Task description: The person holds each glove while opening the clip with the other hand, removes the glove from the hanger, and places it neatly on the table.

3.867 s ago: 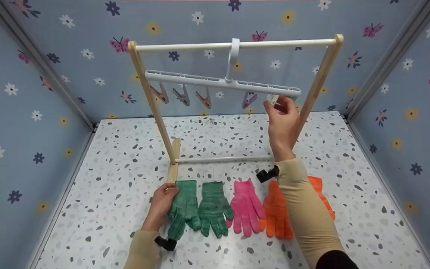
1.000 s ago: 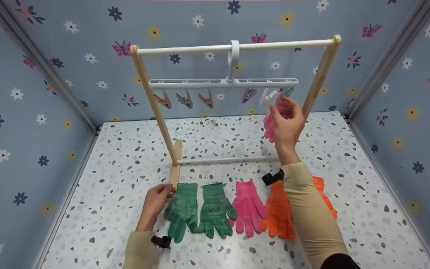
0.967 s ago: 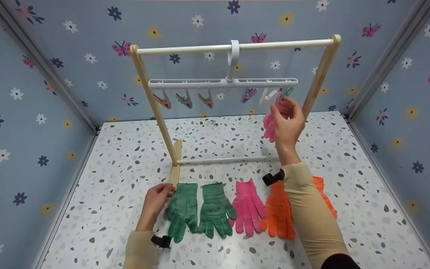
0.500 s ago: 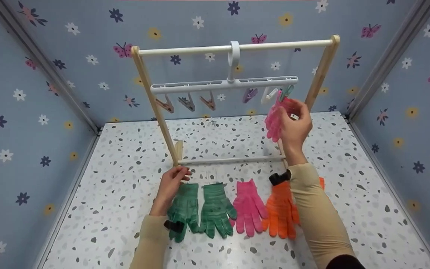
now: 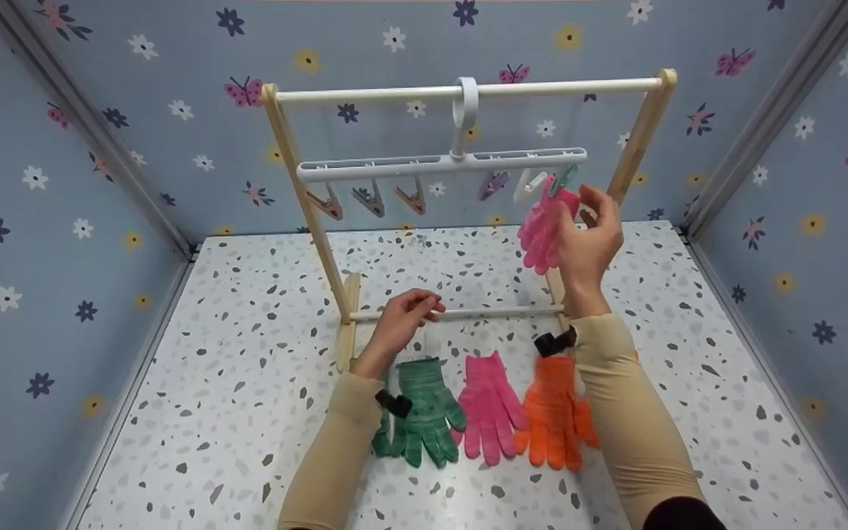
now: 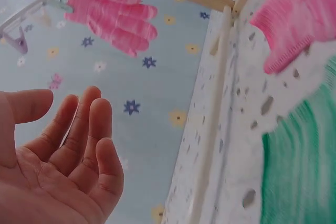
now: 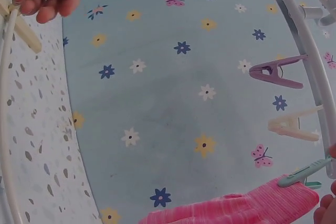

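A pink glove (image 5: 539, 234) hangs from the green clothespin (image 5: 563, 180) at the right end of a white clip hanger (image 5: 394, 168). Beside its cuff is my right hand (image 5: 592, 239), thumb and fingers loosely bent and apart. In the right wrist view, the green clothespin (image 7: 304, 172) bites the glove's cuff, with fingertips (image 7: 326, 209) at the edge. My left hand (image 5: 403, 322) is in front of the rack's lower bar, fingers relaxed, palm bare in the left wrist view. Below lie green gloves (image 5: 424, 408), another pink glove (image 5: 490, 412) and orange gloves (image 5: 553, 416).
The hanger hooks over the top bar (image 5: 372, 95) of a wooden rack (image 5: 626, 173). Unused clothespins hang along it, among them a purple one (image 5: 493, 186) and a white one (image 5: 528, 186). Patterned walls (image 5: 196, 191) enclose the speckled table (image 5: 232, 397).
My left hand has left the leftmost green glove's cuff, moving up and right. The right hand has shifted slightly right, away from the clothespin; the pink glove now hangs in plain sight.
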`<state>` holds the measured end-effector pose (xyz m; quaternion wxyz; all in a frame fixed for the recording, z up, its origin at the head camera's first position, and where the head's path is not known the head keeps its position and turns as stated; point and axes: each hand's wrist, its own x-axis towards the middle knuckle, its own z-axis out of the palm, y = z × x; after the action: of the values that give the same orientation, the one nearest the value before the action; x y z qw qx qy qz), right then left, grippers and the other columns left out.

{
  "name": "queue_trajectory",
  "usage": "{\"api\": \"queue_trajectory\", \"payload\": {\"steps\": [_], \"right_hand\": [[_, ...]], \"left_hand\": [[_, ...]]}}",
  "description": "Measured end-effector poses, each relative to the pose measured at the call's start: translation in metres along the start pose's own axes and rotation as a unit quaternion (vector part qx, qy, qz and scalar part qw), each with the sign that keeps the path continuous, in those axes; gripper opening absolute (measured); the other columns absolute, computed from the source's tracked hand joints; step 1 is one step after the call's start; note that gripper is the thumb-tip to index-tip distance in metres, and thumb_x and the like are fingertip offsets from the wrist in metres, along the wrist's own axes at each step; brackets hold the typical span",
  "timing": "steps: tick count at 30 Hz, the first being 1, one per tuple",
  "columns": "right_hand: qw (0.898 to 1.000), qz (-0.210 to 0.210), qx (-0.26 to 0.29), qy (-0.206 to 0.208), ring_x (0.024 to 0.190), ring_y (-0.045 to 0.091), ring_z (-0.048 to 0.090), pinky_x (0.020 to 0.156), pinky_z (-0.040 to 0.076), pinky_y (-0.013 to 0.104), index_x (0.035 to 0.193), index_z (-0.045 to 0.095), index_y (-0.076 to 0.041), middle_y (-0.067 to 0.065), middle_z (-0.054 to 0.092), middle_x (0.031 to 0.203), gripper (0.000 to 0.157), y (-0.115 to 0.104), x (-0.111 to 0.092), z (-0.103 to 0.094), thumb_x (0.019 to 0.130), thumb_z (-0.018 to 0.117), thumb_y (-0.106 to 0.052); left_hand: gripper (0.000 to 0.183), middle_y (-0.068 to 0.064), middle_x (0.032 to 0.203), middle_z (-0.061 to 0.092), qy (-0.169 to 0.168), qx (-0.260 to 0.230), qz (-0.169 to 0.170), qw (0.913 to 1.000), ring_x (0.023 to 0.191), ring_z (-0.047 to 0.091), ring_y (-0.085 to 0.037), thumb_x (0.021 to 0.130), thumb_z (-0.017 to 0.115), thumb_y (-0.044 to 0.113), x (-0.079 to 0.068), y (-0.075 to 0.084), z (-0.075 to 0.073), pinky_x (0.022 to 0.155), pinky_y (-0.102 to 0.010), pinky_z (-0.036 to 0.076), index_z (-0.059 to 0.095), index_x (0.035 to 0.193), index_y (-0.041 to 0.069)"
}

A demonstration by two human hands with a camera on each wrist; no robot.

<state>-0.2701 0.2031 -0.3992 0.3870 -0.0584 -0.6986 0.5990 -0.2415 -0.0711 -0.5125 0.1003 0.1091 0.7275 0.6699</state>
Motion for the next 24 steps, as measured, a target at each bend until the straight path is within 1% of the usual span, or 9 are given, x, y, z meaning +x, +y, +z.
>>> {"api": "queue_trajectory", "payload": {"steps": [2,4,8,11,13,16,19,22,24], "right_hand": [[1.000,-0.008,-0.005,0.002,0.118,0.019,0.056,0.101,0.044,0.027,0.124,0.063,-0.004,0.008,0.061,0.121,0.036,0.001,0.001,0.000,0.091,0.074,-0.013],[1.000,-0.012,-0.009,0.001,0.118,0.019,0.055,0.101,0.044,0.026,0.124,0.063,-0.004,0.008,0.060,0.122,0.036,0.002,0.003,0.000,0.091,0.074,-0.014],[1.000,-0.016,-0.017,-0.010,0.121,0.015,0.054,0.103,0.041,0.024,0.126,0.062,-0.005,0.005,0.060,0.125,0.037,0.005,0.006,0.001,0.092,0.073,-0.014],[0.999,-0.031,-0.025,-0.016,0.123,0.014,0.053,0.105,0.040,0.025,0.127,0.061,-0.005,0.006,0.060,0.127,0.037,0.008,0.009,0.003,0.092,0.072,-0.012],[0.999,-0.037,-0.024,-0.020,0.124,0.015,0.052,0.106,0.039,0.026,0.128,0.061,-0.003,0.007,0.059,0.128,0.038,0.007,0.011,0.004,0.092,0.072,-0.010],[0.999,-0.033,-0.014,-0.023,0.125,0.019,0.051,0.107,0.039,0.027,0.129,0.060,0.000,0.012,0.058,0.129,0.039,0.003,0.013,0.009,0.091,0.071,-0.004],[0.999,-0.024,-0.010,-0.033,0.127,0.019,0.050,0.107,0.038,0.025,0.130,0.059,0.000,0.012,0.057,0.131,0.042,0.005,0.016,0.013,0.091,0.072,-0.004],[0.998,-0.021,-0.014,-0.051,0.128,0.016,0.048,0.107,0.037,0.025,0.133,0.058,-0.004,0.009,0.056,0.134,0.045,0.011,0.021,0.014,0.091,0.073,-0.009],[0.998,-0.019,-0.022,-0.058,0.129,0.014,0.048,0.107,0.037,0.024,0.135,0.057,-0.006,0.007,0.055,0.135,0.046,0.013,0.023,0.014,0.092,0.073,-0.013]], "left_hand": [[0.028,-0.016,0.111,0.068,-0.010,-0.003,0.009,0.9999,0.104,0.063,-0.037,0.104,0.055,0.024,0.007,0.005,0.006,0.088,-0.039,0.046,0.065,0.120,0.003],[0.031,-0.013,0.112,0.068,-0.018,-0.003,0.018,0.9997,0.104,0.063,-0.033,0.104,0.055,0.026,0.013,0.010,0.011,0.087,-0.037,0.046,0.064,0.121,0.002],[0.029,-0.009,0.109,0.069,-0.023,0.005,0.031,0.9992,0.099,0.065,-0.026,0.104,0.055,0.026,0.029,0.019,0.020,0.086,-0.039,0.048,0.065,0.120,0.003],[0.026,-0.006,0.108,0.070,-0.023,0.013,0.039,0.9989,0.097,0.064,-0.022,0.104,0.055,0.024,0.044,0.031,0.029,0.086,-0.040,0.049,0.065,0.119,0.006],[0.024,-0.006,0.109,0.070,-0.023,0.019,0.047,0.9984,0.098,0.064,-0.022,0.104,0.055,0.022,0.054,0.041,0.037,0.086,-0.038,0.050,0.065,0.120,0.006],[0.023,-0.006,0.110,0.069,-0.015,0.026,0.057,0.9979,0.099,0.064,-0.022,0.104,0.055,0.018,0.069,0.054,0.047,0.086,-0.033,0.050,0.065,0.121,0.005],[0.022,-0.007,0.111,0.069,-0.001,0.024,0.068,0.9974,0.101,0.064,-0.022,0.103,0.056,0.014,0.082,0.061,0.056,0.088,-0.029,0.050,0.065,0.121,0.004],[0.023,-0.004,0.112,0.069,0.016,0.025,0.065,0.9974,0.103,0.063,-0.019,0.103,0.056,0.015,0.092,0.065,0.063,0.089,-0.030,0.050,0.065,0.122,0.006],[0.024,-0.002,0.113,0.069,0.027,0.015,0.060,0.9977,0.103,0.063,-0.016,0.103,0.057,0.016,0.100,0.067,0.068,0.090,-0.033,0.049,0.065,0.124,0.007]]}}
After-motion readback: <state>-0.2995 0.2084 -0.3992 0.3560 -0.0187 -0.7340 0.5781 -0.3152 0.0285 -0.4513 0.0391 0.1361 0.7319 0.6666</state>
